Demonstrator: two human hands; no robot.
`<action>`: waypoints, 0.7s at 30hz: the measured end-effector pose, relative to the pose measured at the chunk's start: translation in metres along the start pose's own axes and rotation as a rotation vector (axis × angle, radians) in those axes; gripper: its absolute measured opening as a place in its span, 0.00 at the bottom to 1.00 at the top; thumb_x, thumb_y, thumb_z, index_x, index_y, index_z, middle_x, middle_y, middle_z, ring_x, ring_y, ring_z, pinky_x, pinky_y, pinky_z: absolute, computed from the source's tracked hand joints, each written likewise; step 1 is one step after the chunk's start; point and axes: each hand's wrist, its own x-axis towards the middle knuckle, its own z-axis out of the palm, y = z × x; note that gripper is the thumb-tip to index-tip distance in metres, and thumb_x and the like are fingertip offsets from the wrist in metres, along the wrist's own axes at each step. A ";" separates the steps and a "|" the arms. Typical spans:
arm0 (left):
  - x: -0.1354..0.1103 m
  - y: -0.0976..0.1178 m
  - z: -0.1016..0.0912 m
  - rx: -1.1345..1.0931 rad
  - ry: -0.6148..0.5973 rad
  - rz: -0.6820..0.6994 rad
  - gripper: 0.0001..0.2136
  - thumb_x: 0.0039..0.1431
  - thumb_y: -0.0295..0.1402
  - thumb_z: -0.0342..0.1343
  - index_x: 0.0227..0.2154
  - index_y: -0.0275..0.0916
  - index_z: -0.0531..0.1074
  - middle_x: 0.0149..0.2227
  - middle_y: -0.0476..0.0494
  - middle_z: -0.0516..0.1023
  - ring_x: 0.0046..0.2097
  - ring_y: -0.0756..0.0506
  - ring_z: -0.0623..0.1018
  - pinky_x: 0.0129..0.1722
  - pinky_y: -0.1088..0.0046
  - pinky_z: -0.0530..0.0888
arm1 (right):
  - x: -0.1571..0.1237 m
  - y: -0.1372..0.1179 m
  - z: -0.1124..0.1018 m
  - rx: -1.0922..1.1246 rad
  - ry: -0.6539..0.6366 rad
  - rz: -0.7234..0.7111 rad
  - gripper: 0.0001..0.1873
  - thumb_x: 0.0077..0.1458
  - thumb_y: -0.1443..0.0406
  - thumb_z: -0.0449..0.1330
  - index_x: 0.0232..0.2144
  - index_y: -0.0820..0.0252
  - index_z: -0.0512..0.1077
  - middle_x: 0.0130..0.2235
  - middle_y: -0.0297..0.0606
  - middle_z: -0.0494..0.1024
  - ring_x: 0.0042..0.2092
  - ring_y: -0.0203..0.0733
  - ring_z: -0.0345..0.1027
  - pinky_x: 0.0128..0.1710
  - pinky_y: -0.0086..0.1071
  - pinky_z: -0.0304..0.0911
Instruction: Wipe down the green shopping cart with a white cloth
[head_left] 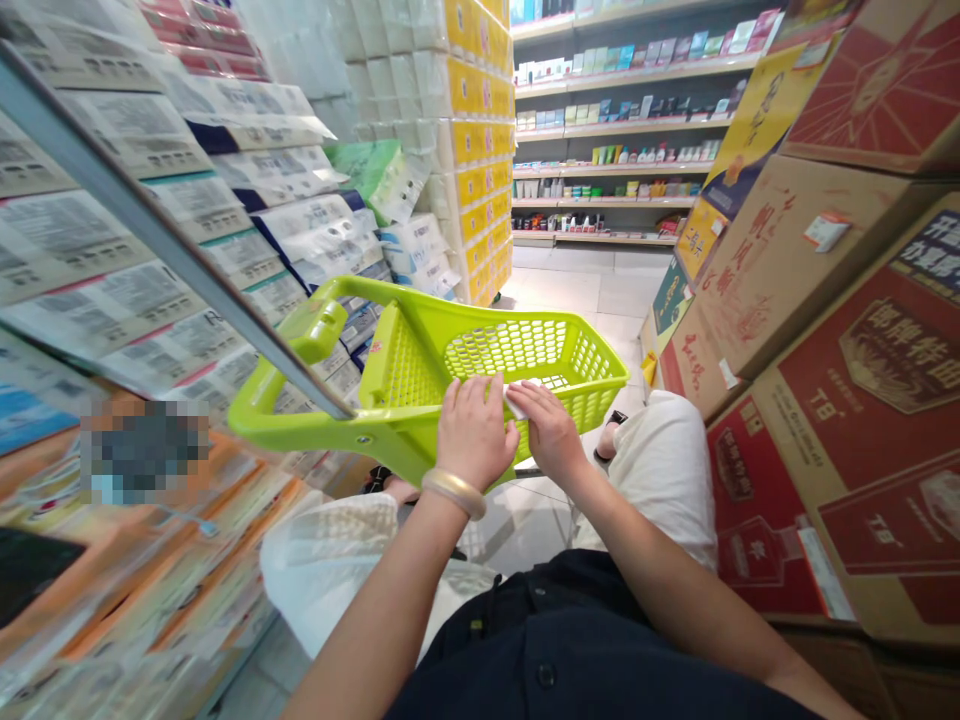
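Note:
A lime-green plastic shopping cart (416,310) with perforated basket walls stands crosswise in front of me, its looped handle at the left. My left hand (476,430), with a pale gold bangle on the wrist, grips the basket's near rim, fingers over the edge and thumb toward the right. Beside it, my right hand (551,430) bends over the same rim. Its fingers press on a small white piece (514,400) that looks like a tissue, mostly hidden beneath them. Through the holes, I see nothing lying in the basket.
Packaged paper goods (300,220) are stacked on the left, with yellow-and-white packs (469,150) behind. Large red and brown cartons (847,400) line the right. Shelves of small boxes and bottles (622,120) stand beyond the tiled floor (585,280). A metal pole (172,230) slants across the left.

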 end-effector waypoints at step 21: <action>-0.013 -0.005 0.048 0.061 0.050 -0.002 0.27 0.55 0.30 0.51 0.60 0.36 0.63 0.56 0.32 0.70 0.62 0.34 0.64 0.67 0.50 0.53 | -0.006 0.024 -0.014 -0.101 0.140 0.153 0.26 0.56 0.76 0.47 0.51 0.55 0.75 0.52 0.40 0.80 0.60 0.45 0.68 0.66 0.52 0.57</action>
